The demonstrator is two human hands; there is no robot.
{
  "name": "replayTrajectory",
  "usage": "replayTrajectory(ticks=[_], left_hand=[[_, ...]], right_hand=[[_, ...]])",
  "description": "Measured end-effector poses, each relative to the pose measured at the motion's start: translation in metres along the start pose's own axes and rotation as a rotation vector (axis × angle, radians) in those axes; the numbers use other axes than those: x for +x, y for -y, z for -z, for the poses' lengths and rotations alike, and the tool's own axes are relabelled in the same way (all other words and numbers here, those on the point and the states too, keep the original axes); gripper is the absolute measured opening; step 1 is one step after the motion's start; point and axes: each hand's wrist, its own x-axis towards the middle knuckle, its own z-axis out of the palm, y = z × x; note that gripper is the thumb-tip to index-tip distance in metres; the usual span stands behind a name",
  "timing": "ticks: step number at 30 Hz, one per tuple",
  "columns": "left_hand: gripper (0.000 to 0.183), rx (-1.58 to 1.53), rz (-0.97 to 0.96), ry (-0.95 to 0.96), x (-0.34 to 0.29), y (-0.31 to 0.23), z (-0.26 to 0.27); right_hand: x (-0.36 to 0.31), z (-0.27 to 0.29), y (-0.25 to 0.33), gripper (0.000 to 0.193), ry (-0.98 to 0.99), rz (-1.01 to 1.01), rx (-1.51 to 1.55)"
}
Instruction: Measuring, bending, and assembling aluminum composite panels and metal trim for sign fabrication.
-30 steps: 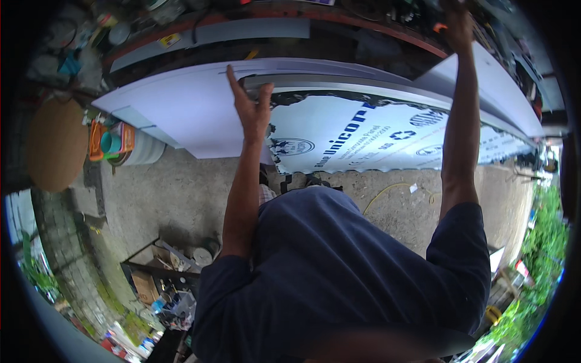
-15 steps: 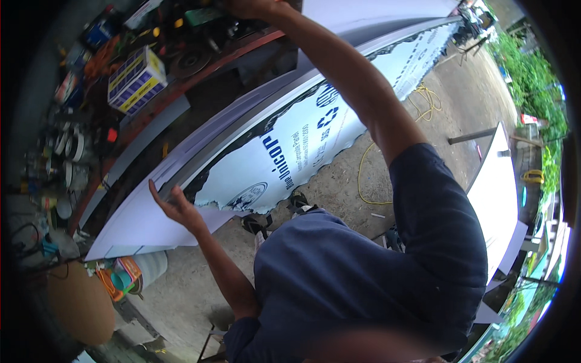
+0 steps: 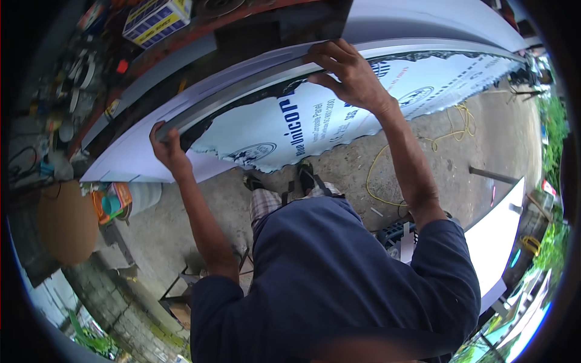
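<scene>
A long grey metal bar (image 3: 242, 89) slants across the upper half of the head view, along the upper edge of a white panel. The panel carries a pale printed film (image 3: 254, 130) with a torn, ragged border and dark patches under it. My left hand (image 3: 170, 150) is closed round the bar's near left end, thumb against it. Farther along, near its middle, my right hand (image 3: 348, 75) grips the bar from above, fingers over the far edge and thumb on the near side.
Beyond the bar is a cluttered workbench with a red-brown edge and a purple-and-yellow box (image 3: 158, 23). A yellow cord (image 3: 378, 175) lies on the concrete floor. A white bucket (image 3: 145, 196) stands at the left, and a bright white sheet (image 3: 499, 224) at the right.
My right hand has come back from over the bench onto the bar. My left hand, open beside the bar's end before, has closed round it. The view has shifted.
</scene>
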Motion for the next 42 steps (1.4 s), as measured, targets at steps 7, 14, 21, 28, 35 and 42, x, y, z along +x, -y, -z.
replayTrajectory(ticks=[7, 14, 21, 28, 35, 42], left_hand=[[0.052, -0.083, 0.097, 0.01, 0.003, -0.005, 0.0], [0.06, -0.058, 0.078, 0.106, 0.008, -0.002, 0.01], [0.063, 0.506, -0.309, 0.25, 0.036, -0.055, 0.032], [0.045, 0.529, -0.639, 0.803, 0.044, -0.123, -0.051], [0.051, 0.645, -0.585, 1.005, 0.039, -0.111, -0.128], [0.047, 0.604, -0.609, 0.938, 0.031, -0.098, -0.134]], right_hand=[[-0.014, -0.027, -0.028, 0.02, 0.037, -0.09, -0.157], [-0.008, -0.036, -0.034, 0.022, 0.082, -0.211, -0.09], [-0.004, -0.037, -0.032, 0.018, 0.024, -0.227, 0.109], [-0.002, -0.044, -0.037, 0.021, 0.135, -0.307, -0.123], [-0.002, -0.035, -0.02, 0.03, 0.2, -0.39, -0.148], [-0.002, -0.025, -0.017, 0.026, 0.266, -0.429, -0.06]])
